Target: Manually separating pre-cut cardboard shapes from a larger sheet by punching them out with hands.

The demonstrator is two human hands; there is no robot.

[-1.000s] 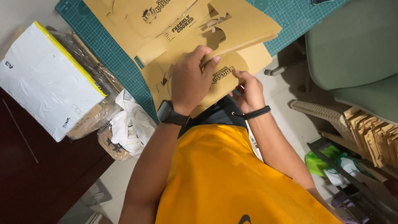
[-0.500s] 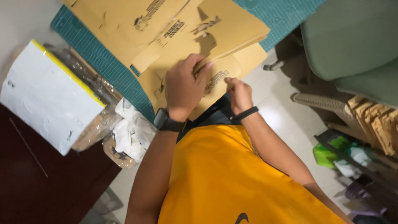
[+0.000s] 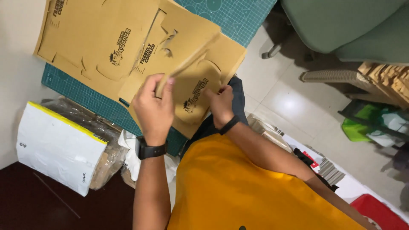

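A flat brown cardboard box blank [image 3: 197, 93] with dark print lies on top of a green cutting mat [image 3: 238, 17]. My left hand [image 3: 154, 110], with a black watch on its wrist, is shut on a long flap of this blank and holds it raised and tilted. My right hand [image 3: 220, 105], with a black band on its wrist, grips the blank's near edge just right of the flap. More flat printed blanks [image 3: 102, 38] lie spread on the mat behind it. My orange shirt fills the bottom of the view.
A white wrapped package [image 3: 59, 149] with a yellow edge lies at the left beside plastic-wrapped bundles. A green chair [image 3: 341, 21] stands at the top right, with stacked cardboard pieces [image 3: 387, 81], a green bag [image 3: 362, 123] and a red object [image 3: 375, 208] on the floor.
My left hand went from lying flat on the blank to gripping a flap and lifting it. My right hand stayed at the blank's edge. The view swung towards the mat.
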